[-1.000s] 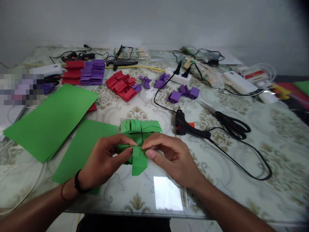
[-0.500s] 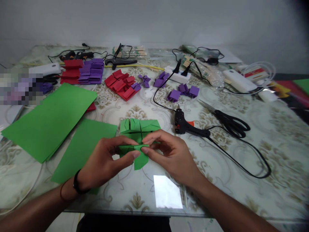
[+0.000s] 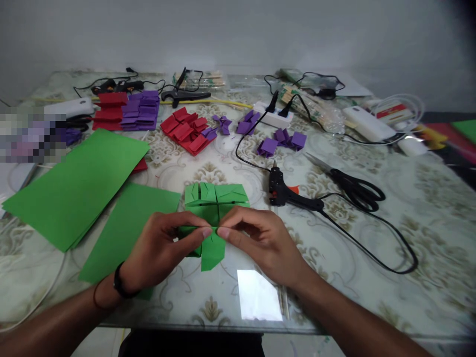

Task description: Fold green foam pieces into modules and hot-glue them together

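Near the table's front, my left hand (image 3: 163, 243) and my right hand (image 3: 260, 238) pinch a small folded green paper piece (image 3: 212, 252) between thumbs and fingertips. The two thumbs almost meet at its upper edge, and a flap hangs down toward me. Just behind it lie several folded green paper pieces (image 3: 232, 192), side by side on the table and partly hidden by my fingers. A green paper sheet (image 3: 152, 198) lies left of my left hand, with part of it under that wrist.
Farther left lies a stack of green sheets (image 3: 82, 183). A black glue gun (image 3: 293, 196) and black-handled scissors (image 3: 357, 188) lie to the right, with a looping cord. Red folded papers (image 3: 186, 131), purple folded papers (image 3: 267, 147) and a white power strip (image 3: 273, 115) are behind.
The pinched green paper has tilted so more of its face shows, and its flap now hangs a little lower and farther left. My fingertips have drawn closer together.
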